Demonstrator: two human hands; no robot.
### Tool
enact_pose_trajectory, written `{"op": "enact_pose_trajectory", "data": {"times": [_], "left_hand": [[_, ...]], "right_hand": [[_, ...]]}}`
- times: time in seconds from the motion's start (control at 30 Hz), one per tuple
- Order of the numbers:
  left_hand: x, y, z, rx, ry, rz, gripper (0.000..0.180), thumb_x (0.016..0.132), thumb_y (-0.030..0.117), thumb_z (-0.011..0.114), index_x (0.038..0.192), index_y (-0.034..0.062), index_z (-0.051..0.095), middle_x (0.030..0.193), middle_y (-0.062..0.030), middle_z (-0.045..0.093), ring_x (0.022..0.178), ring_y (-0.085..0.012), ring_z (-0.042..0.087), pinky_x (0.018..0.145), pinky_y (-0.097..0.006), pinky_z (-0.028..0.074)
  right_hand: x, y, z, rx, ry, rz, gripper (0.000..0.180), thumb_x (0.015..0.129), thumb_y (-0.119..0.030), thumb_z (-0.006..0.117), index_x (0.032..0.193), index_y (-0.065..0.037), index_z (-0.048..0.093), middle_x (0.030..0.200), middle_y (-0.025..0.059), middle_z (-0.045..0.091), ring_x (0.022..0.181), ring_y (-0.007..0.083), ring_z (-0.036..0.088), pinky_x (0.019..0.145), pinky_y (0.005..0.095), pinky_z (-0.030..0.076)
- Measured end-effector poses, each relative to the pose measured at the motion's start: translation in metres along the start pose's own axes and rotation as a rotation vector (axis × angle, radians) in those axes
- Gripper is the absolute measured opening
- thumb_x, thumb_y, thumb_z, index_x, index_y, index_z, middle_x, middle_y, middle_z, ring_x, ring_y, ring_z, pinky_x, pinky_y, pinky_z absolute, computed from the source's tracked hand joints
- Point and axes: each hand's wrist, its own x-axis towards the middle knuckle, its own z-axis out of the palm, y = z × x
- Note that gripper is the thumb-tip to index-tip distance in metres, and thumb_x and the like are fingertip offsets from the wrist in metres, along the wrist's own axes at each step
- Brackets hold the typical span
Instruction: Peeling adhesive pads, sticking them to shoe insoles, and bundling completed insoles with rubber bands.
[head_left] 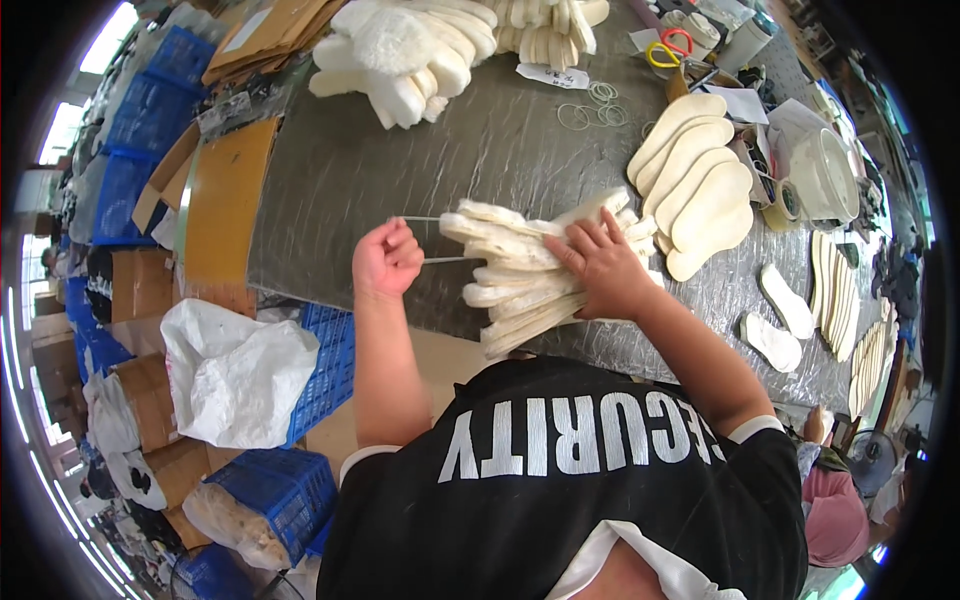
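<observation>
A bundle of cream, fleecy shoe insoles [490,245] lies on the dark tabletop in front of me. My right hand [605,268] lies over its right part, fingers spread across the top and gripping it. To the left of the bundle, my left hand [390,258] is closed in a fist around a pale rubber band [445,260]. Two strands of the band run taut from that fist to the bundle; where it passes round the insoles is hidden. Right of my right hand, flat insoles [708,190] are fanned out in overlapping rows.
Tied insole bundles [400,50] lie at the far edge, near loose rubber bands [600,105]. Scissors [670,47], a tape roll [782,208] and a white bucket [822,175] stand at the right. Blue crates [290,500] and a white sack [235,370] flank the table's left side. Another person sits lower right.
</observation>
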Motion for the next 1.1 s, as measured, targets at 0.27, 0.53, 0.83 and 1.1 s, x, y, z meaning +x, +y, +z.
{"op": "enact_pose_trajectory", "data": {"times": [0.27, 0.53, 0.83, 1.1], "left_hand": [[0.022, -0.006, 0.004, 0.617, 0.199, -0.167, 0.012, 0.089, 0.01, 0.047, 0.08, 0.0035, 0.052, 0.057, -0.0009, 0.045, 0.04, -0.0059, 0.03, 0.037, -0.023, 0.023], [0.075, 0.021, 0.067, 1.064, 0.113, 0.473, 0.01, 0.091, 0.011, 0.046, 0.087, 0.0043, 0.052, 0.089, -0.0141, 0.065, 0.06, -0.0082, 0.051, 0.048, -0.019, 0.034], [0.051, -0.027, -0.009, 0.943, -0.09, 0.17, 0.009, 0.089, 0.009, 0.048, 0.083, 0.0031, 0.05, 0.102, -0.0203, 0.064, 0.088, -0.0216, 0.061, 0.083, -0.033, 0.046], [0.068, -0.04, 0.0, 0.95, -0.012, 0.168, 0.009, 0.09, 0.009, 0.049, 0.084, 0.0035, 0.052, 0.087, -0.0117, 0.063, 0.08, -0.0164, 0.058, 0.077, -0.029, 0.046]], "right_hand": [[-0.005, -0.025, 0.008, -0.149, 0.089, -0.217, 0.078, 0.065, -0.033, 0.068, 0.135, -0.014, 0.04, 0.121, 0.0077, 0.048, 0.122, 0.0258, 0.039, 0.111, 0.053, 0.009], [-0.003, -0.013, 0.01, -0.034, 0.049, -0.198, 0.091, 0.061, -0.038, 0.072, 0.139, -0.014, 0.033, 0.123, 0.0075, 0.047, 0.124, 0.0288, 0.037, 0.109, 0.0541, 0.012], [-0.007, 0.041, -0.011, 0.328, 0.161, 0.023, 0.086, 0.067, -0.058, 0.065, 0.137, -0.017, 0.038, 0.134, 0.013, 0.041, 0.125, 0.0304, 0.038, 0.104, 0.0477, 0.024], [0.002, 0.096, 0.059, 1.109, 0.538, 0.122, 0.088, 0.076, -0.071, 0.045, 0.139, -0.01, 0.036, 0.145, 0.0163, 0.028, 0.134, 0.0322, 0.025, 0.109, 0.0458, 0.016]]}}
